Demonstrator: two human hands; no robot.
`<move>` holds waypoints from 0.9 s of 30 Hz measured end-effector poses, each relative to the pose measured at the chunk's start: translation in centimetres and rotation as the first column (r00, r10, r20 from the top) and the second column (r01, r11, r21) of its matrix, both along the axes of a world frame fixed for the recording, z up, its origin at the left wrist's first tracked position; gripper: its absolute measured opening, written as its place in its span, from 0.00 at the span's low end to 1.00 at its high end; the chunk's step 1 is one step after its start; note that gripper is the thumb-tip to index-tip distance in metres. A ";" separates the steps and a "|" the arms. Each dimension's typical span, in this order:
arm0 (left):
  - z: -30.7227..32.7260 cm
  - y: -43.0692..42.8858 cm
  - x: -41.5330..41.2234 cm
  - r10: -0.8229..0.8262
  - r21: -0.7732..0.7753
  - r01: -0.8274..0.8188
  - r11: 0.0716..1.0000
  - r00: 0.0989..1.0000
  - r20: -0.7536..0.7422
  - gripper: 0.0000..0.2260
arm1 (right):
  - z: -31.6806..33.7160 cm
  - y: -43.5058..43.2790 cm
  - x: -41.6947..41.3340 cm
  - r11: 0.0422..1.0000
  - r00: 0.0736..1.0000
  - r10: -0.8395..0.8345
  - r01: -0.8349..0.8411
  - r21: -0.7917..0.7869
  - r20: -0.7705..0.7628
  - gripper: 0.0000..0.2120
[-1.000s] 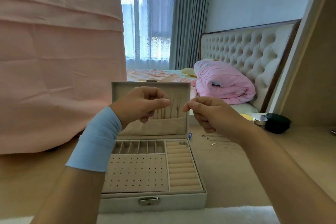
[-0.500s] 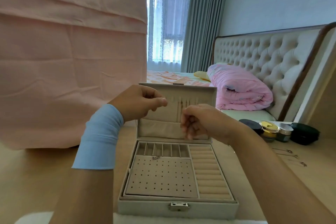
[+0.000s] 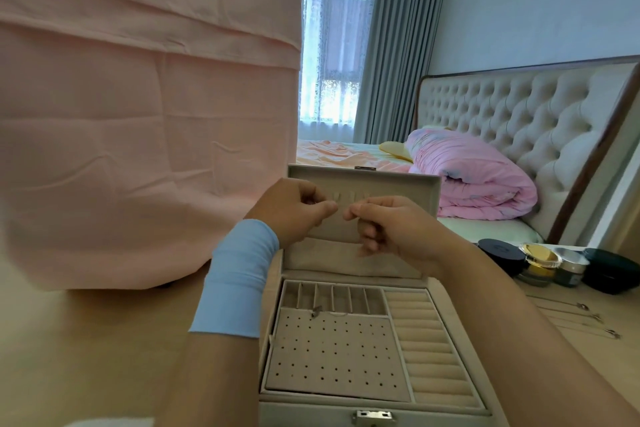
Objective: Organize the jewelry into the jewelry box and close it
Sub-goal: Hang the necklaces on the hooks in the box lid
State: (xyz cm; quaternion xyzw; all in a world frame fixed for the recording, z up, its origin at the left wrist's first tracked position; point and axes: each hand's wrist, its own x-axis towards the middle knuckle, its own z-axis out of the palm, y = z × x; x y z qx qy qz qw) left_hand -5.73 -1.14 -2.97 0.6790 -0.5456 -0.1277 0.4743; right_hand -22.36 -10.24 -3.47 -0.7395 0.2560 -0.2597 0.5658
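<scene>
Left hand [image 3: 294,210]: raised before the open lid, fingers curled, thumb tip pressed to forefinger; I cannot tell whether a fine chain sits in the pinch.
Right hand [image 3: 388,229]: the same narrow pinch, its fingertips just beside the left hand's.
Lid hooks [image 3: 346,197]: a row just behind both pinches; probably the target, so keep any chain taut and level, then lower it onto one hook.
Lid pocket [image 3: 325,256]: below the hooks; the loose length should drop in here, untangled.
Jewelry box [image 3: 311,416]: open on the surface, with a small pendant [image 3: 316,311] lying at the stud panel's top edge.
Necklaces [image 3: 585,319]: on the surface to the right, well apart from the box, still to be stored.
</scene>
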 end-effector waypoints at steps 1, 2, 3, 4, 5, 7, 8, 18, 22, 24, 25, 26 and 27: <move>-0.4 -0.4 0.1 0.035 -0.005 -0.035 0.999 0.999 0.020 0.08 | 0.0 -0.3 0.1 0.998 0.998 -0.052 0.051 -0.049 -0.026 0.10; -0.7 -0.9 0.1 0.080 -0.020 -0.079 0.997 0.996 0.049 0.08 | 0.0 -0.6 0.2 0.989 0.992 -0.110 0.104 -0.109 -0.053 0.10; -0.9 -1.2 -0.1 0.132 -0.046 -0.129 0.991 0.988 0.074 0.08 | 0.0 -0.8 0.4 0.973 0.982 -0.171 0.156 -0.172 -0.075 0.10; -1.1 -1.4 -0.3 0.184 -0.073 -0.178 0.981 0.979 0.085 0.08 | 0.0 -1.0 0.7 0.949 0.969 -0.232 0.205 -0.240 -0.089 0.10; -1.2 -1.6 -0.5 0.229 -0.097 -0.222 0.970 0.970 0.078 0.07 | 0.0 -1.2 1.0 0.917 0.953 -0.290 0.250 -0.311 -0.090 0.10; -1.6 -2.0 -1.1 0.300 -0.121 -0.293 0.948 0.953 0.042 0.08 | -0.2 -1.6 1.7 0.839 0.920 -0.390 0.338 -0.426 -0.039 0.08; -1.7 -2.3 -1.4 0.333 -0.120 -0.328 0.937 0.943 0.025 0.09 | -0.2 -1.7 2.1 0.801 0.903 -0.429 0.383 -0.460 0.005 0.07; -1.9 -3.3 -2.9 0.423 -0.072 -0.430 0.900 0.901 -0.093 0.14 | -0.7 -2.0 3.7 0.623 0.751 -0.624 0.644 -0.444 0.214 0.06; -2.2 -3.5 -2.6 0.391 -0.001 -0.392 0.920 0.918 -0.074 0.15 | -0.7 -2.0 3.4 0.582 0.751 -0.641 0.612 -0.536 0.161 0.11; -2.4 -3.4 -2.2 0.363 0.051 -0.361 0.931 0.931 -0.042 0.15 | -0.8 -1.8 3.1 0.605 0.766 -0.638 0.558 -0.568 0.073 0.10; -2.5 -3.4 -2.0 0.339 0.082 -0.336 0.938 0.940 -0.025 0.14 | -0.8 -1.7 2.8 0.641 0.780 -0.625 0.522 -0.562 0.012 0.11; -2.5 -3.4 -1.8 0.303 0.119 -0.298 0.947 0.953 -0.020 0.14 | -0.9 -1.6 2.7 0.690 0.797 -0.601 0.479 -0.543 -0.061 0.12; -2.4 -3.3 -1.7 0.251 0.161 -0.243 0.956 0.968 -0.027 0.13 | -1.0 -1.5 2.5 0.741 0.815 -0.563 0.425 -0.519 -0.135 0.14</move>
